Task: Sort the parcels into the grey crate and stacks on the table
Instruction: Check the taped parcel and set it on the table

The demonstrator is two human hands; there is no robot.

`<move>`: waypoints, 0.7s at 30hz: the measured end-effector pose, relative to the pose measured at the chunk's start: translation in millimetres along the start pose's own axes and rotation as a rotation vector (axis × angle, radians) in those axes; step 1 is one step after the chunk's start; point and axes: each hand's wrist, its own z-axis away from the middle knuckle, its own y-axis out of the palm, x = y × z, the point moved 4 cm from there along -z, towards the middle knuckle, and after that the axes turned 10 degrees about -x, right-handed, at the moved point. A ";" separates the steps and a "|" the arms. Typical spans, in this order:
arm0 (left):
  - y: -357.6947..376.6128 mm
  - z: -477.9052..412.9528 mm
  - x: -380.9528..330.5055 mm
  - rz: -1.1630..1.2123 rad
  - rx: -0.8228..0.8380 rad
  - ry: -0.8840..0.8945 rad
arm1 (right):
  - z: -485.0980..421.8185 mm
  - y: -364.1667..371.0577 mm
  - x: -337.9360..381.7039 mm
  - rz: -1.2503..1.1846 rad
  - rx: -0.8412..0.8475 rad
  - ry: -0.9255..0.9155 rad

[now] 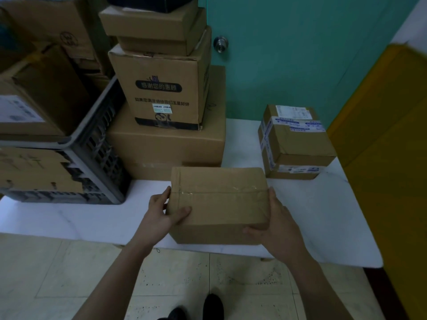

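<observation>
A plain brown taped parcel sits at the front edge of the white table. My left hand grips its left side, thumb on the top. My right hand grips its right side, thumb curled on the front face. The grey crate stands at the left with cardboard boxes inside it. Beside the crate rises a stack: a wide flat box at the bottom, a printed box on it and smaller boxes above. A small stack of two labelled parcels stands at the right.
A teal door with a round knob is behind the table. A yellow panel stands close to the table's right end. More large cartons pile up at the back left. Tiled floor and my shoes lie below the table edge.
</observation>
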 end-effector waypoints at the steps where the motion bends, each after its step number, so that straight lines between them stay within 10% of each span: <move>1: -0.1 -2.7 -1.8 -0.018 -0.011 -0.009 | -0.2 0.7 -0.5 -0.027 0.000 0.020; 21: -2.9 3.3 -8.2 0.271 0.064 -0.035 | 3.3 -13.0 -12.6 -0.584 -0.313 0.222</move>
